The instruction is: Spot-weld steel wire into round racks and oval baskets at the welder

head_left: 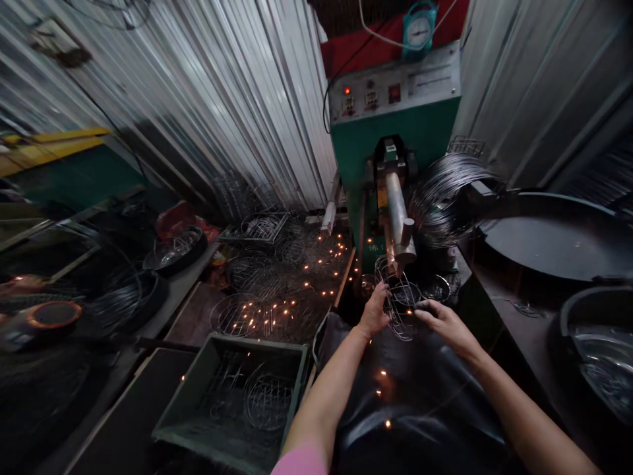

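Under the electrode arm of a green spot welder, I hold a tilted wire rack of curved and crossing thin wires. My left hand is closed on its left side, thumb and fingers pinching the wires. On the other side, the fingertips of my right hand are pinched at the rack's right edge; whether a small piece is also between them I cannot tell. The electrode tip meets the upper part of the rack, and orange sparks fly left and down. A dark apron covers my lap.
A green crate with round wire racks stands at lower left. More wire racks lie in a pile behind it, under sparks. Right of the welder are a wire coil, a large round pan and a black tub with metal pieces.
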